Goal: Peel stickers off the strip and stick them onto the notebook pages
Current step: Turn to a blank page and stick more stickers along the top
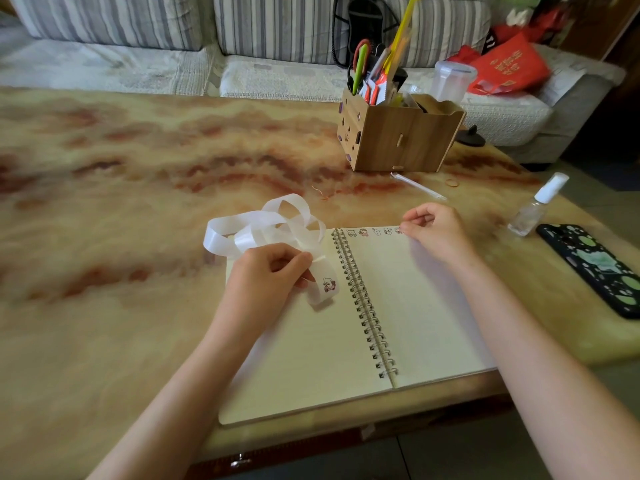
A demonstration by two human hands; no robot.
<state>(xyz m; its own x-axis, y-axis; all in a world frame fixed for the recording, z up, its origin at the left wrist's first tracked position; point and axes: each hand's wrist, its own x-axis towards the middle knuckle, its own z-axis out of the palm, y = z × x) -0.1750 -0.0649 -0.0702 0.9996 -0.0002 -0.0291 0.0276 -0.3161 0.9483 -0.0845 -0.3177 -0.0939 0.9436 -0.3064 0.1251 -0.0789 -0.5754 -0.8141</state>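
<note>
Here, left hand (pixel 268 275) around strip (pixel 221 232).

Cream pages on the notebook (pixel 311 358), plain, with a silver spiral (pixel 362 299) between them. The strip (pixel 249 218) shines glossy white, and the sticker (pixel 328 285) on it shows a dark-outlined cartoon with a dab of pinkish red. Same look along the row of stickers (pixel 374 232) up top. The table (pixel 138 150) swirls creamy yellow with reddish-brown veins. Light-brown wood grain on the box (pixel 408 140), red and green scissor handles (pixel 361 62), a yellow stick (pixel 401 32). Grey-and-white stripes on the sofa cushions (pixel 277 26), a red bag (pixel 509 67) with gold lettering, a black phone case (pixel 595 268) dotted pale green, a clear spray bottle (pixel 530 213) capped white.
</note>
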